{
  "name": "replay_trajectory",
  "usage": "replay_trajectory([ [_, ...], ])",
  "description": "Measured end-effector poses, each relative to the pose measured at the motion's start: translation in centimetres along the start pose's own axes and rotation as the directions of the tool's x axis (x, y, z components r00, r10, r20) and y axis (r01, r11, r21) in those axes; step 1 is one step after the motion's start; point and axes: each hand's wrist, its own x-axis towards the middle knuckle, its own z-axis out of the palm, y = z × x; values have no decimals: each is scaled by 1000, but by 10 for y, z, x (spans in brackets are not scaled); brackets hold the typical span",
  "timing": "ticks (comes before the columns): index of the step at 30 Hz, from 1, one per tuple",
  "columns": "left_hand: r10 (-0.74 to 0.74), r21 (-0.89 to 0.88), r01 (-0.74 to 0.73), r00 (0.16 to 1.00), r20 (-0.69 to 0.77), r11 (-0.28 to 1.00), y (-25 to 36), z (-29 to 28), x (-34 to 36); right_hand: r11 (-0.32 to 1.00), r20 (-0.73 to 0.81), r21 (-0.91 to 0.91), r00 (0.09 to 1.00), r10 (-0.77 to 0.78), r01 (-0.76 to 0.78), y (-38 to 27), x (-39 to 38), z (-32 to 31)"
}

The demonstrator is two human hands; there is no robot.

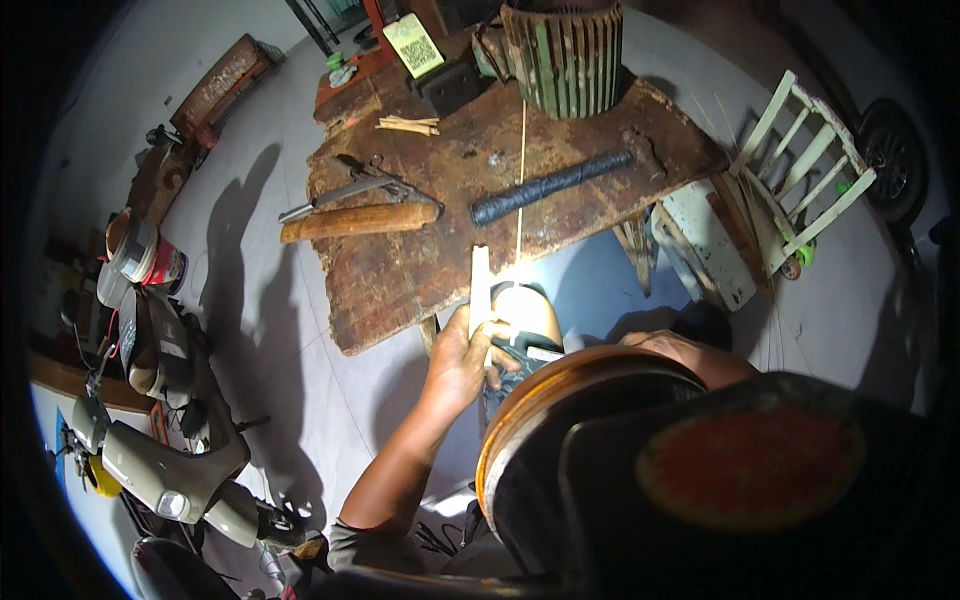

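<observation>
My left hand [467, 352] is closed around a pale, flat wooden strip [480, 278], which stands up from the fist toward the table's near edge. A bare knee [527, 310] shows brightly lit beside it. My right hand [668, 345] is at the right, partly covered by a round orange-brown rim [540, 385]; its fingers are hidden, so what it holds is unclear. A thin, pale strip [521, 170] runs lengthwise across the table, its near end close to the knee.
The worn wooden table [400, 280] holds a hammer [560, 185] with a black-wrapped handle, a wooden-handled knife [360, 220], scissors [390, 180], short sticks [408, 125] and a ribbed bucket [570, 60]. A white chair [800, 170] stands right, a scooter [170, 460] left.
</observation>
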Motion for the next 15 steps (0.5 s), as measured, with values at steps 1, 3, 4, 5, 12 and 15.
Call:
replay_trajectory([
  [1, 44, -59, -42, 999, 30, 997, -2, 3, 8, 998, -12, -69, 1000, 11, -12, 1, 0, -3],
  [3, 82, -70, -74, 990, 118, 995, -8, 6, 20, 977, -90, -211, 996, 25, -44, 1, -11, -6],
  [4, 151, -68, -142, 977, 152, 988, -14, 5, 24, 970, -121, -221, 990, 76, -101, 0, -10, -7],
  [5, 131, -93, -120, 984, 123, 988, -21, 5, 26, 961, -156, -229, 980, 121, -155, 0, -8, -9],
  [12, -103, -259, 126, 990, 100, 958, -53, -16, 4, 937, 20, -171, 950, 311, -303, -5, 11, -22],
  [15, -127, -2, 127, 992, 18, 992, -48, -20, -60, 942, -107, -329, 994, 31, -64, 0, 27, -9],
])
